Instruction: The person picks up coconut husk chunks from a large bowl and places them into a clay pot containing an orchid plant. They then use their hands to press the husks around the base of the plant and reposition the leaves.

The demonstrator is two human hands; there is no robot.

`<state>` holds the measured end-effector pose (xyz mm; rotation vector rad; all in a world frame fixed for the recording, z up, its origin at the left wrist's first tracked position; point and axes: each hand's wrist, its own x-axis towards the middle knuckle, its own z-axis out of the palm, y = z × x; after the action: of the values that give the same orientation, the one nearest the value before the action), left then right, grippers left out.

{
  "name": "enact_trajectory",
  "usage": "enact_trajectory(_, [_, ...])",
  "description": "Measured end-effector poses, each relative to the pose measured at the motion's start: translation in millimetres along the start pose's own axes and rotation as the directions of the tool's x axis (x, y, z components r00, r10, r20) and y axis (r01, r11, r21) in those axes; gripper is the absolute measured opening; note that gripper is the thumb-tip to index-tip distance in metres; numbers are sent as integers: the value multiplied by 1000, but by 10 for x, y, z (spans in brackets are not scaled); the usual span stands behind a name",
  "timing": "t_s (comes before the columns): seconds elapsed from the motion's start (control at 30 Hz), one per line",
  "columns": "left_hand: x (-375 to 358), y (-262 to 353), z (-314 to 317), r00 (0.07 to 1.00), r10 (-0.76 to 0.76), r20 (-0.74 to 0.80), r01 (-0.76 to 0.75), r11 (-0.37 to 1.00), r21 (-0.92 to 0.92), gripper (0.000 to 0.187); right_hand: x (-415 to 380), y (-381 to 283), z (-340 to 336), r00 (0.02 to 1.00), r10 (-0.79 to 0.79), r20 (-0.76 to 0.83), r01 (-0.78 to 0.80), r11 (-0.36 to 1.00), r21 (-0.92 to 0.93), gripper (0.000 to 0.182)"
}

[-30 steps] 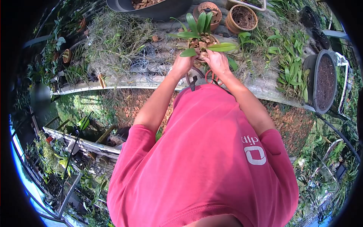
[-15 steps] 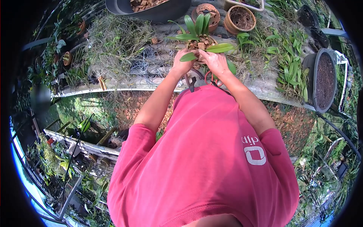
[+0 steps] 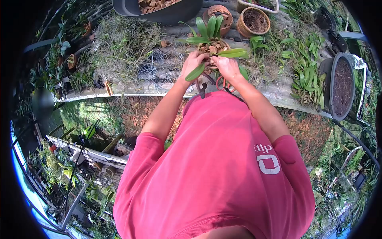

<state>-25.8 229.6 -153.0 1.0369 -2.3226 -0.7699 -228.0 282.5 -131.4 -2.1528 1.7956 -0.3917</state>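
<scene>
A potted plant with broad green leaves (image 3: 207, 30) stands on the bench before me, with reddish-brown chunks (image 3: 213, 49) around its base. My left hand (image 3: 192, 63) is at the pot's near left side, fingers curled in close to the plant's base. Opposite it, my right hand (image 3: 227, 67) has its fingertips bent inward at the near rim. What the fingertips grip is hidden. One drooping leaf (image 3: 195, 72) hangs between my hands, next to the left one. Red-handled scissors (image 3: 223, 84) and a dark-bladed tool (image 3: 203, 91) lie at the bench edge, close to my shirt.
Behind the plant stand two clay pots (image 3: 225, 28) (image 3: 253, 24) and a dark tub (image 3: 167, 12) of chunks. Dry, wiry plants (image 3: 123, 44) cover the left of the bench. Leafy plants (image 3: 308, 73) and a soil-filled grey pot (image 3: 341, 85) are at the right.
The drooping leaf has swung down and now shows more of its length. Both hands stay at the plant's base, with the fingers shifted slightly.
</scene>
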Motion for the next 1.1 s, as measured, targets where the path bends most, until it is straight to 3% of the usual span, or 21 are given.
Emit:
enact_trajectory(0.13, [12, 109, -118, 1000, 10, -24, -8, 997, 73, 25, -81, 31, -37, 994, -71, -80, 68, 997, -40, 18])
enact_trajectory(0.33, [71, 50, -144, 997, 32, 72, -40, 993, 114, 24, 45, 43, 3, 987, 86, 134, -88, 996, 4, 24])
enact_trajectory(0.43, [113, -48, -125, 992, 52, 113, -64, 992, 105, 25, 55, -18, 1, 991, 73, 112, -69, 997, -43, 30])
enact_trajectory(0.53, [116, -157, -89, 990, 97, 102, -106, 991, 87, 27, 30, -77, -186, 936, 213, 280, -255, 959, 126, 28])
enact_trajectory(0.63, [74, -207, -69, 983, 162, 82, -166, 985, 41, 29, -167, -31, -230, 998, 39, 46, -51, 954, 296, 38])
enact_trajectory(0.67, [71, -213, -68, 982, 176, 71, -178, 983, 36, 30, -216, -2, -253, 996, -8, -86, 32, 958, 286, 32])
enact_trajectory(0.7, [69, -209, -67, 980, 190, 60, -192, 981, 30, 30, -250, -19, -366, 997, 39, -63, -15, 938, 347, 29])
enact_trajectory(0.8, [104, 15, -170, 986, 13, 169, -26, 997, 75, 33, -326, -84, -909, 977, 207, 54, -205, 834, 513, 20])
enact_trajectory(0.9, [42, 67, -128, 999, 38, 23, -38, 999, 19, 34, -382, 226, -989, 872, 472, -129, -321, 751, 577, 21])
enact_trajectory(0.97, [77, 156, -160, 999, 2, 32, -3, 1000, 29, 37, -321, 521, -841, 798, 515, -313, -299, 790, 535, 21])
enact_trajectory(1.0, [101, 215, -153, 998, -26, 48, 24, 999, 30, 37, -336, 814, -598, 857, 410, -312, -298, 889, 349, 30])
enact_trajectory(1.1, [174, 305, -66, 996, -75, 57, 73, 997, 36, 38, -292, 767, -559, 986, 166, 32, -162, 871, 463, 33])
